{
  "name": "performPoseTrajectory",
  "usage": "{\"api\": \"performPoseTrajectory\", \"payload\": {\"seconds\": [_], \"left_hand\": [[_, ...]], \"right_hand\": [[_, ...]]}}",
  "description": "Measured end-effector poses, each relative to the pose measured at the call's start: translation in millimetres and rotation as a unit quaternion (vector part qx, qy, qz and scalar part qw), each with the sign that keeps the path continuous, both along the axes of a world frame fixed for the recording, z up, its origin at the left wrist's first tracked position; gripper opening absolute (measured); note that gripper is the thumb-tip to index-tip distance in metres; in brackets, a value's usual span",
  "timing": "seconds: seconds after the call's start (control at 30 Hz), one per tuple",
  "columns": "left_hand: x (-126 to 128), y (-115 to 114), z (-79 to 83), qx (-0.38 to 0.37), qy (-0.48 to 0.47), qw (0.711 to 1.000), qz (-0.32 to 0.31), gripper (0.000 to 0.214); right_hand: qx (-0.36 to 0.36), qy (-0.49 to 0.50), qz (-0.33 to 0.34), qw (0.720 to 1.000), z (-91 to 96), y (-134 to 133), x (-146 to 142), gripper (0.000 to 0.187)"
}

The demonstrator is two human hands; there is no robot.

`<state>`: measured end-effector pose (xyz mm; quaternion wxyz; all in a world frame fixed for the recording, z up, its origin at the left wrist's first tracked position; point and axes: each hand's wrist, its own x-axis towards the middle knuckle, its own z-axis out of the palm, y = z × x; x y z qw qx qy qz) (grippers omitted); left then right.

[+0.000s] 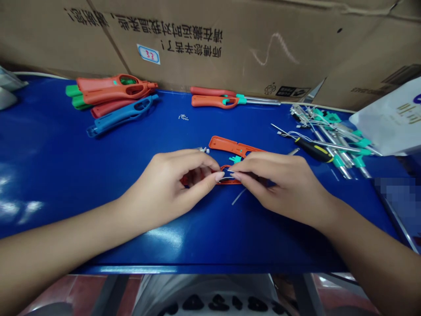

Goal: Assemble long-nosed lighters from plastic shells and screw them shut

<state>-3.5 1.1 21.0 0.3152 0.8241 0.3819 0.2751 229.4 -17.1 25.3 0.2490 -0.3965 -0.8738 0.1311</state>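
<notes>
My left hand (174,184) and my right hand (279,184) meet at the middle of the blue table (66,175). Both are closed in a pinch on an orange lighter shell half (226,180) that lies under the fingertips. Thin white wires run between the fingertips. A second orange shell half (230,145) with a teal trigger piece (235,159) lies just behind the hands. A thin metal rod (238,196) rests on the table below my right hand.
Orange, green, red and blue lighter shells (112,98) are piled at the back left. Two assembled orange lighters (223,98) lie at the back centre. A black-and-yellow screwdriver (314,149) and several teal-tipped metal tubes (338,140) lie right. Cardboard boxes (230,39) stand behind. A white bag (391,118) is at far right.
</notes>
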Motion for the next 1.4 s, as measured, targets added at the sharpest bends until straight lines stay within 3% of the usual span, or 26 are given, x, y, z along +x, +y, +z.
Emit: {"api": "performPoseTrajectory", "payload": {"seconds": [0.1,0.3,0.47,0.6,0.73,0.97,1.17,1.27,1.4], "left_hand": [[-3,1,-3.2,0.074,0.056,0.996,-0.021,0.006],[-5,4,-14.4,0.086,0.085,0.991,-0.049,0.010],[-3,3,-14.3,0.083,0.077,0.992,-0.048,0.004],[-1,3,-13.2,0.079,0.085,0.992,-0.044,0.005],[-1,2,-14.5,0.073,0.074,0.994,-0.039,0.005],[1,0,-17.2,0.075,0.049,0.995,-0.047,0.006],[-8,10,-1.1,0.046,0.034,0.998,-0.023,0.019],[-13,22,1.5,0.076,0.063,0.995,-0.005,0.022],[-14,37,-9.9,0.146,0.120,0.982,0.000,0.024]], "right_hand": [[-0.007,0.001,-0.029,1.000,1.8,1,0,0.012],[-0.055,-0.026,-0.022,0.998,-1.7,3,1,0.009],[-0.070,-0.075,-0.019,0.995,-4.7,2,1,0.012],[-0.037,-0.136,-0.038,0.989,-6.0,1,-1,0.026],[-0.003,-0.186,-0.024,0.982,-8.4,1,-2,0.024],[-0.045,-0.129,-0.033,0.990,-11.2,0,-4,0.014],[-0.081,-0.111,-0.022,0.990,-13.7,0,-6,0.011],[-0.083,-0.102,-0.028,0.991,-15.4,1,-6,0.010],[-0.082,-0.093,-0.021,0.992,-18.4,1,-7,0.013]]}}
